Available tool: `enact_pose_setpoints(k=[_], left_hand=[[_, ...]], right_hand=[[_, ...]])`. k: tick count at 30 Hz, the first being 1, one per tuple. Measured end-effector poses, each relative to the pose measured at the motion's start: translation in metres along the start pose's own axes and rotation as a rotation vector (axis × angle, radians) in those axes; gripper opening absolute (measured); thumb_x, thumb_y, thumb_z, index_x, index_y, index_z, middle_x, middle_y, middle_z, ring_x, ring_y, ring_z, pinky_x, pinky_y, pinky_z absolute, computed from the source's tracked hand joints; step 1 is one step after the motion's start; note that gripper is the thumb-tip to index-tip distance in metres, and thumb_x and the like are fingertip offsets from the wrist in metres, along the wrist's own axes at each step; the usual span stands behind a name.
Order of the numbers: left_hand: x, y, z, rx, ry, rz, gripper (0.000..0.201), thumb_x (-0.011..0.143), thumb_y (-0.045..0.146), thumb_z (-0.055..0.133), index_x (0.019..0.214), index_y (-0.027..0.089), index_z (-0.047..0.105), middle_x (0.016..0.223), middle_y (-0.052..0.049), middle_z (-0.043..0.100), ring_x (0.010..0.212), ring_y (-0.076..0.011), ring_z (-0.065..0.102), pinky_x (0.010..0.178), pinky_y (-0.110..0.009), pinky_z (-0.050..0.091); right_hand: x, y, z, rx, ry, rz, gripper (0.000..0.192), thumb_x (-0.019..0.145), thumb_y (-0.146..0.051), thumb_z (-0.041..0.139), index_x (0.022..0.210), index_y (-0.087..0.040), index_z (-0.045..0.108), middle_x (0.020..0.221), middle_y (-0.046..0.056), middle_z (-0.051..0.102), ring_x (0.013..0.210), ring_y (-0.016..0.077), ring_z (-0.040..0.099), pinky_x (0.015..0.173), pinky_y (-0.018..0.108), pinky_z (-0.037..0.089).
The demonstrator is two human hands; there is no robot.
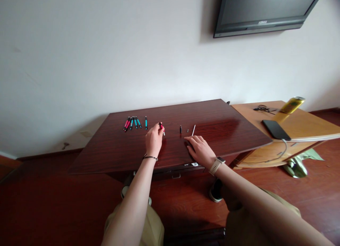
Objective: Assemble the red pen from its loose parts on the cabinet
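Note:
My left hand (154, 140) is closed on a pink pen barrel (161, 126), with a white piece showing at its lower end. Fingers stretched out, my right hand (199, 148) rests low over the dark wooden table (170, 113) near its front edge. Just beyond its fingertips lie a thin white pen refill (193, 130), a tiny grey part (187, 130) that looks like a spring, and a small black pen part (181, 129). Several pens (131, 123), some pink and some turquoise, are lined up at the table's left; one turquoise pen (146, 123) sits apart from them.
A lighter wooden cabinet (252, 115) adjoins on the right, bearing a phone (275, 129) with a cable, a yellow can (292, 105) and a black cord (264, 108). A television (265, 12) hangs on the wall above. Green cloth (299, 166) lies on the floor.

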State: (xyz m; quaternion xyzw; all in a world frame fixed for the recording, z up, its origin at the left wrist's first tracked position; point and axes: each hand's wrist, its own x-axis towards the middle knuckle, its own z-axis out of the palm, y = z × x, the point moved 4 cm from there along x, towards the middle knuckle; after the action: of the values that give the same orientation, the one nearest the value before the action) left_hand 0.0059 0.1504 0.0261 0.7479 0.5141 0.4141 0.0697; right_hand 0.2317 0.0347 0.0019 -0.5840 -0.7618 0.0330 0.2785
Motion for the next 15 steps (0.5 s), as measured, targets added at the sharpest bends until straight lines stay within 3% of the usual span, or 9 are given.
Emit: enact_pose_setpoints(k=[5,15], left_hand=[[-0.0012,-0.0016,0.0049,0.155,-0.023,0.041,0.027,0.104,0.026,0.062,0.13,0.022,0.07,0.113,-0.013,0.078,0.107,-0.0275,0.074,0.091,-0.034,0.054],[-0.0044,-0.0009,0.0064,0.192,-0.111,0.011,0.02,0.103,0.025,0.063,0.121,0.023,0.071,0.111,-0.013,0.079,0.103,-0.0283,0.075,0.086,-0.034,0.052]], right_hand=[[0.0005,-0.0011,-0.002,-0.01,-0.005,-0.001,0.037,0.105,-0.025,0.051,0.142,-0.022,0.06,0.132,0.012,0.067,0.119,0.0315,0.056,0.103,0.047,0.049],[-0.0003,0.0009,0.0,-0.001,-0.001,-0.005,0.037,0.106,-0.025,0.052,0.142,-0.022,0.06,0.132,0.012,0.066,0.12,0.0317,0.056,0.104,0.047,0.049]])
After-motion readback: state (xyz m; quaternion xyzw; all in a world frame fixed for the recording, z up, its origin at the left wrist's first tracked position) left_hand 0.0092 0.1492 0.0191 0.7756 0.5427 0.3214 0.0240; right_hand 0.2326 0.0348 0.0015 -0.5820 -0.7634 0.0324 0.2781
